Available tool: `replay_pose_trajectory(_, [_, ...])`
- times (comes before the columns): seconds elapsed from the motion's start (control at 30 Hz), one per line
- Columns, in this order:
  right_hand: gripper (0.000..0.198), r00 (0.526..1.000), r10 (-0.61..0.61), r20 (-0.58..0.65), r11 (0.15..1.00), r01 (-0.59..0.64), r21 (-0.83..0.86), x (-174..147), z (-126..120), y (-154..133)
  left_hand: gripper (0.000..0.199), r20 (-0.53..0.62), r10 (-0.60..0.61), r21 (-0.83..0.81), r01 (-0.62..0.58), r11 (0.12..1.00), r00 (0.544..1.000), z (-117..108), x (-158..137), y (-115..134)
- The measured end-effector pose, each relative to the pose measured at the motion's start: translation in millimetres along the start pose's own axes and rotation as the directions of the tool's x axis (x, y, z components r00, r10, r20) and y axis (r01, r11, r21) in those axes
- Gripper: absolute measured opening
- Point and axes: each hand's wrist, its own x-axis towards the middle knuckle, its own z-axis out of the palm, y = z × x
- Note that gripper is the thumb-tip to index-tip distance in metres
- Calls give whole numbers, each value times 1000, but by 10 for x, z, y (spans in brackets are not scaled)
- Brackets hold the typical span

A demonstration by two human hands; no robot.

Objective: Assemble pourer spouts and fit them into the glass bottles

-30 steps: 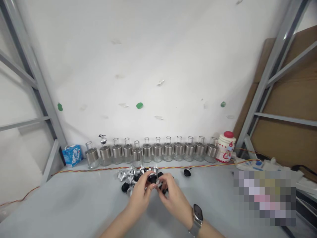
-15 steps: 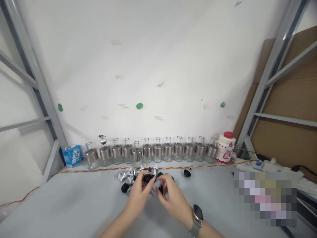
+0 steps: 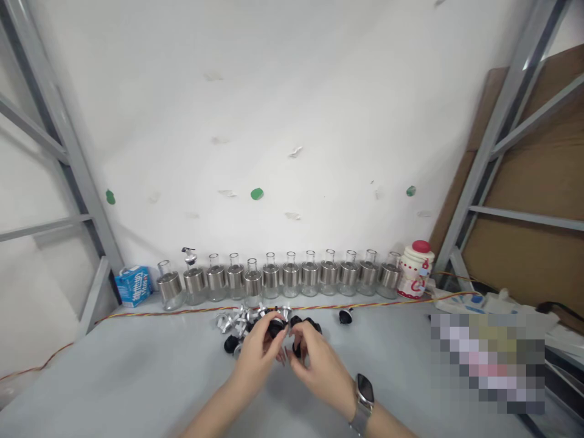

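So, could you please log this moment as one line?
left hand: holding black stopper | right hand: alongside, grip unclear | bottles: row along wall, one stoppered

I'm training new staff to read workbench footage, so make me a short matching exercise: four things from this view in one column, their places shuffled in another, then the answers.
Things
1. Blue carton
2. Jar with a red lid
3. Watch
4. Black piece

Places
A. On the right wrist
B. At the right end of the bottle row
C. In the fingers of the left hand
D. Beyond the left end of the bottle row

Pairs: 1-D, 2-B, 3-A, 4-C
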Motion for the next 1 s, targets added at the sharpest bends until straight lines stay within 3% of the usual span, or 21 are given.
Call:
replay_pose_trajectory(0.2, [15, 996, -62, 59, 976, 73, -205, 6, -24, 1, 44, 122, 57, 304, -92, 948, 991, -36, -19, 4])
replay_pose_trajectory(0.37, [7, 965, -249, 85, 841, 259, -475, 54, -82, 17, 59, 193, 60, 410, -136, 902, 979, -5, -100, 19])
replay_pose_trajectory(0.5, [7, 948, -302, 99, 776, 305, -552, 74, -130, 25, 58, 189, 69, 367, -135, 920, 980, 39, -135, 2])
replay_pose_trajectory(0.67, [7, 962, -268, 55, 797, 254, -548, 76, -126, 49, 44, 140, 74, 268, -110, 957, 987, 65, -119, -1])
replay_pose_trajectory(0.83, [13, 972, -234, -3, 808, 193, -556, 90, -130, 88, 39, 109, 181, 227, -201, 953, 977, 61, -150, 84])
replay_pose_trajectory(0.9, [17, 970, -242, -29, 809, 185, -558, 98, -141, 101, 39, 90, 157, 156, -170, 973, 984, 74, -157, 99])
replay_pose_trajectory(1.0, [17, 953, -304, -2, 803, 255, -539, 100, -149, 114, 43, 104, 28, -37, -24, 999, 994, 97, -126, 85])
